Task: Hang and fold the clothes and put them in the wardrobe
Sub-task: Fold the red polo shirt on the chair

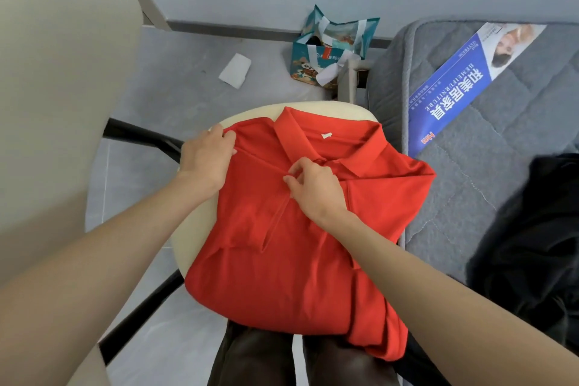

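Left hand point(206, 160) and right hand point(313, 188) pinch red shirt point(282, 276) beneath.

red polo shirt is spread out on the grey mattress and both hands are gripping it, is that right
Not quite. The head view shows the red polo shirt spread on the cream chair seat, with the grey mattress beside it. Both hands do grip it: the left hand at the shoulder, the right hand pinching a fold below the collar.
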`<state>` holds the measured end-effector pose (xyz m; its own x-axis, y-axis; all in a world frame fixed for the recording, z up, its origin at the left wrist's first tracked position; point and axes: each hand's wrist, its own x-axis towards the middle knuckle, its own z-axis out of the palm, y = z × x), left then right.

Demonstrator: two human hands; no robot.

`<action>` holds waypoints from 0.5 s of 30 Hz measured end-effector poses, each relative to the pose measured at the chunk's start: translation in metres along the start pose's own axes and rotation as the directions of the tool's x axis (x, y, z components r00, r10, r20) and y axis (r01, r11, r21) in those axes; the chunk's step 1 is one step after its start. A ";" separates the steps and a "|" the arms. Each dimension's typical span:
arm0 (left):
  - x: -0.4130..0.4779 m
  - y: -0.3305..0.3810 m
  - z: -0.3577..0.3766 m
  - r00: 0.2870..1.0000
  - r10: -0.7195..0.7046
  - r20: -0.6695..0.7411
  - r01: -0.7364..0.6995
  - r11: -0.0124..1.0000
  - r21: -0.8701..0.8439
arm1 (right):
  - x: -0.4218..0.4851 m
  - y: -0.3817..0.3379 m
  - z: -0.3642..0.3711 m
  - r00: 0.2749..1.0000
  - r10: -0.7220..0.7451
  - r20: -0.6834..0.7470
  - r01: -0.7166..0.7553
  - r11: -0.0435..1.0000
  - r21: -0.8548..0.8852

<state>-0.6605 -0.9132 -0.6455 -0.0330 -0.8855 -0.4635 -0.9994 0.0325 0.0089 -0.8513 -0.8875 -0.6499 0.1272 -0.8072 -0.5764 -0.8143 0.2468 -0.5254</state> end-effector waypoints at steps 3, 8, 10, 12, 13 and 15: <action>0.002 -0.003 -0.001 0.996 -0.085 -0.019 0.084 0.995 -0.052 | 0.003 -0.005 -0.011 0.997 -0.068 -0.026 0.069 0.996 0.058; -0.005 0.016 0.004 0.993 0.043 -0.106 -0.056 0.991 -0.123 | -0.006 0.017 -0.042 0.962 -0.151 -0.228 0.149 0.989 -0.022; -0.005 0.027 0.004 0.989 0.140 -0.043 -0.145 0.980 -0.136 | -0.012 0.038 -0.058 0.936 -0.143 -0.321 0.118 0.988 -0.097; 0.001 0.037 0.005 0.986 0.156 0.056 -0.149 0.983 -0.109 | -0.013 0.063 -0.073 0.955 -0.086 -0.285 0.039 0.986 -0.164; 0.005 0.041 0.006 0.986 0.144 0.086 -0.135 0.986 -0.098 | -0.011 0.072 -0.079 0.974 -0.036 -0.224 -0.005 0.984 -0.180; 0.014 0.046 0.006 0.988 0.110 0.110 -0.100 0.991 -0.088 | -0.003 0.085 -0.086 0.993 0.070 -0.096 -0.091 0.971 -0.223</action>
<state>-0.7067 -0.9215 -0.6575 -0.1415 -0.8200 -0.5546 -0.9878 0.0803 0.1333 -0.9694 -0.9098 -0.6388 0.0143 -0.8358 -0.5489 -0.9281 0.1931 -0.3182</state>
